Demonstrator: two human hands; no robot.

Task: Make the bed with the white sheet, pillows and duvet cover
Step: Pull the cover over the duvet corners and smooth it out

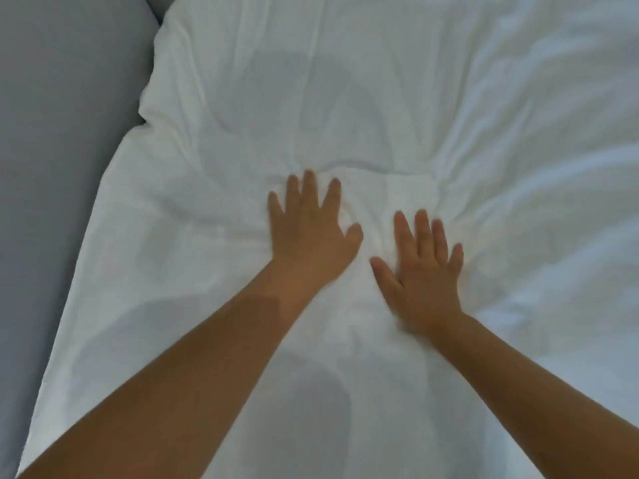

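Observation:
White bedding [397, 98] fills most of the view, wrinkled, with creases fanning out to the right. I cannot tell whether it is the sheet or the duvet cover. My left hand [307, 226] lies flat on it near the middle, palm down, fingers spread and straight. My right hand [422, 267] lies flat on the cloth just to the right and slightly nearer, fingers straight and close together. A small bunched fold of cloth sits between and beyond the two hands. Neither hand grips anything. No pillow shows.
A grey padded surface [62, 140] runs down the left side, along the white cloth's edge. The cloth's left edge runs diagonally from the top middle to the lower left corner.

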